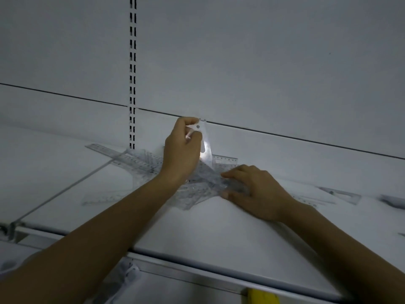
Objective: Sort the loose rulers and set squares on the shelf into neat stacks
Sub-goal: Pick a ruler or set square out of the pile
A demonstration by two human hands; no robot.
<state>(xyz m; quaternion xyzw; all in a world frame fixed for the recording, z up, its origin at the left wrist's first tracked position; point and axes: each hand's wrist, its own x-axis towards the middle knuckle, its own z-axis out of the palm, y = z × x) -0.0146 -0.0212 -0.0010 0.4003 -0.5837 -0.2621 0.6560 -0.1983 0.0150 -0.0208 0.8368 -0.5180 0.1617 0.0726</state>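
A loose heap of clear plastic rulers and set squares (140, 163) lies spread on the white shelf (197, 227), near the back wall. My left hand (182, 150) pinches a clear set square (207, 145) by its upper tip and holds it upright above the heap. To the right, my right hand (252, 189) lies on the heap's right side, thumb and fingers closed on a clear ruler (235, 187) there. More clear set squares (341, 194) lie flat further right on the shelf.
A slotted upright (132, 73) runs up the white back panel behind the heap. A shelf seam (65, 189) crosses at the left. The metal front rail (197, 273) carries a yellow tag (260, 296). Wrapped goods show below the rail.
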